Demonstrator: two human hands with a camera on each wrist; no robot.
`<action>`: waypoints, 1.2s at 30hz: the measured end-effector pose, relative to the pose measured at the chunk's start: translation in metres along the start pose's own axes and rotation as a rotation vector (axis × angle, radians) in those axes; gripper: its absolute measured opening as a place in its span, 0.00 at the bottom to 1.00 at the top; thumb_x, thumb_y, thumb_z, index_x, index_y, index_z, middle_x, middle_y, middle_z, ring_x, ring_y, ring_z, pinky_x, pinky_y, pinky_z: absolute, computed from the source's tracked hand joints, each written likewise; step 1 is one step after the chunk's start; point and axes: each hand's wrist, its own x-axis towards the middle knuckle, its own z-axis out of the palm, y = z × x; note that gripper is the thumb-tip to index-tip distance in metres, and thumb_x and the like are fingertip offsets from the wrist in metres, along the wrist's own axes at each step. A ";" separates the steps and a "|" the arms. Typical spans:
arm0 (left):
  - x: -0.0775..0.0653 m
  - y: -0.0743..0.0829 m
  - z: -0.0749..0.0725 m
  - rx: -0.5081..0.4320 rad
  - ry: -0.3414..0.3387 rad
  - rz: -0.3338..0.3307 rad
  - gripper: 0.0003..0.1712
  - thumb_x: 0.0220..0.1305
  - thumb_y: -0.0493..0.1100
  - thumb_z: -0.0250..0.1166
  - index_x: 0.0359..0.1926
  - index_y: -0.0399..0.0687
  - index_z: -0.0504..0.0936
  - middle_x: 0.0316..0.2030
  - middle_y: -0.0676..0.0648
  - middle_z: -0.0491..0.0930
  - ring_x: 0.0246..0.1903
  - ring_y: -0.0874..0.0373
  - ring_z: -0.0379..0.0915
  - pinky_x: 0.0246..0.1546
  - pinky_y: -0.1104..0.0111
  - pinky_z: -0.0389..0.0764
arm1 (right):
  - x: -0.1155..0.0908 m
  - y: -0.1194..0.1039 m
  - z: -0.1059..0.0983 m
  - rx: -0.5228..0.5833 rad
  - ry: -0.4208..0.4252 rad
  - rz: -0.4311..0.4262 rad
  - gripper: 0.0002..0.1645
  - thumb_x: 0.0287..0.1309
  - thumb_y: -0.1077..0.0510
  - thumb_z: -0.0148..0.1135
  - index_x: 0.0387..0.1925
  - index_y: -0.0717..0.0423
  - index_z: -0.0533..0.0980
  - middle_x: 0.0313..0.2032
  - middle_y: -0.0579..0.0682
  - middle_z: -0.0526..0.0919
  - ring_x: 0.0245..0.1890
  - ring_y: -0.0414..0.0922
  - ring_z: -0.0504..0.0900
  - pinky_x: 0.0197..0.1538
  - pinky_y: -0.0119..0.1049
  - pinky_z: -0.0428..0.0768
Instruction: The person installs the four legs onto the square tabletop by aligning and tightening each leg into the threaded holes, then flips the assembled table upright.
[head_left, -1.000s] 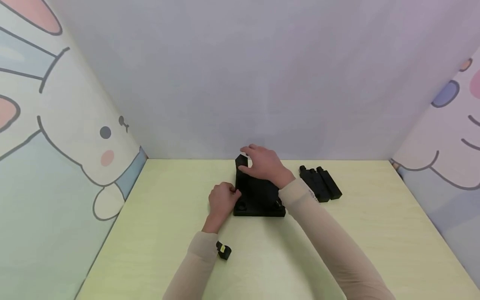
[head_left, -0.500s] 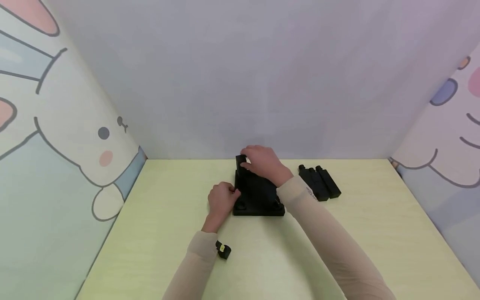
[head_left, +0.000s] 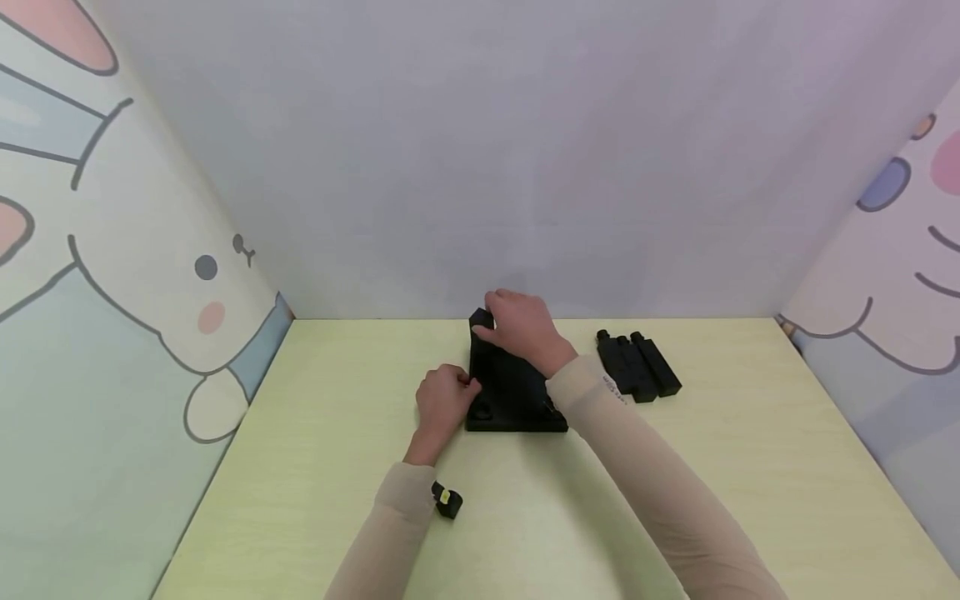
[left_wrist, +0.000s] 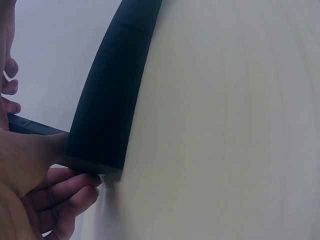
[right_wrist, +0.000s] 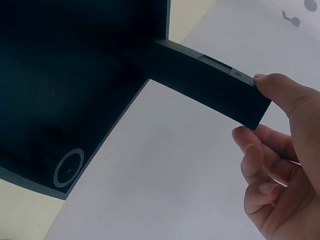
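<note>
A black flat-based stand [head_left: 517, 423] sits mid-table, with a black upright bar [head_left: 480, 333] rising at its left rear. At the bar's free end my right hand [head_left: 521, 325] pinches it; in the right wrist view the thumb lies on one edge of the bar [right_wrist: 210, 82] and fingertips on the opposite edge. My left hand [head_left: 441, 408] pinches the stand's left side. Seen from the left wrist, its thumb is partly behind the black slab [left_wrist: 107, 100] and its fingers are curled at the slab's end. A ring mark [right_wrist: 69, 167] shows on the base.
Several black block pieces [head_left: 637, 368] with knobbed ends lie together to the right of the stand. A small black piece [head_left: 448, 502] with a yellow patch lies in front, beside the left sleeve. A pale wall [head_left: 525, 167] rises behind the table [head_left: 337, 375].
My right fingers have come down from above the bar onto its end. Half a second ago the bar's top looked offset; now its edge runs straight. My left hand has stayed put.
</note>
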 end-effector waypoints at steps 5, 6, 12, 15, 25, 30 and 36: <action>0.000 0.001 -0.001 -0.002 0.003 -0.002 0.11 0.59 0.46 0.70 0.21 0.51 0.86 0.20 0.52 0.86 0.19 0.58 0.76 0.22 0.64 0.74 | -0.002 0.002 -0.008 0.008 -0.050 -0.027 0.32 0.63 0.36 0.65 0.60 0.50 0.76 0.50 0.50 0.83 0.33 0.45 0.83 0.31 0.42 0.80; 0.000 0.001 -0.001 -0.002 0.005 0.000 0.11 0.59 0.46 0.70 0.21 0.51 0.86 0.20 0.52 0.86 0.19 0.57 0.76 0.22 0.64 0.74 | -0.002 0.002 -0.010 0.013 -0.062 -0.039 0.35 0.63 0.37 0.66 0.64 0.49 0.74 0.53 0.50 0.82 0.33 0.45 0.83 0.31 0.41 0.79; 0.001 0.000 -0.001 0.003 0.021 0.000 0.11 0.58 0.47 0.70 0.20 0.52 0.86 0.21 0.52 0.86 0.20 0.57 0.77 0.22 0.65 0.74 | 0.001 0.001 -0.014 0.013 -0.149 -0.120 0.35 0.66 0.47 0.66 0.72 0.45 0.69 0.58 0.49 0.79 0.34 0.44 0.82 0.31 0.40 0.79; 0.000 0.000 -0.003 -0.007 0.010 -0.002 0.12 0.59 0.47 0.70 0.20 0.52 0.85 0.20 0.52 0.85 0.18 0.58 0.76 0.21 0.67 0.72 | 0.003 -0.001 -0.011 0.001 -0.160 -0.122 0.30 0.68 0.47 0.64 0.69 0.48 0.72 0.56 0.50 0.81 0.38 0.45 0.84 0.37 0.41 0.83; -0.001 -0.002 -0.004 -0.006 0.028 0.006 0.11 0.59 0.46 0.70 0.21 0.53 0.87 0.21 0.52 0.86 0.20 0.58 0.78 0.22 0.65 0.74 | 0.005 -0.007 -0.002 -0.012 -0.053 -0.053 0.26 0.66 0.39 0.64 0.56 0.52 0.79 0.43 0.50 0.83 0.33 0.44 0.83 0.35 0.40 0.82; 0.000 0.000 -0.002 -0.016 0.016 0.011 0.11 0.59 0.46 0.70 0.20 0.52 0.86 0.20 0.52 0.86 0.20 0.58 0.77 0.22 0.66 0.74 | 0.003 -0.008 0.002 0.011 -0.019 0.018 0.29 0.66 0.37 0.63 0.55 0.54 0.79 0.45 0.50 0.84 0.34 0.45 0.84 0.35 0.40 0.83; -0.001 0.002 0.000 -0.024 0.008 0.013 0.11 0.59 0.46 0.71 0.21 0.51 0.86 0.21 0.52 0.86 0.20 0.57 0.77 0.23 0.64 0.75 | 0.001 -0.008 0.002 0.018 -0.017 0.057 0.27 0.65 0.37 0.64 0.50 0.54 0.78 0.43 0.50 0.84 0.33 0.45 0.83 0.35 0.41 0.83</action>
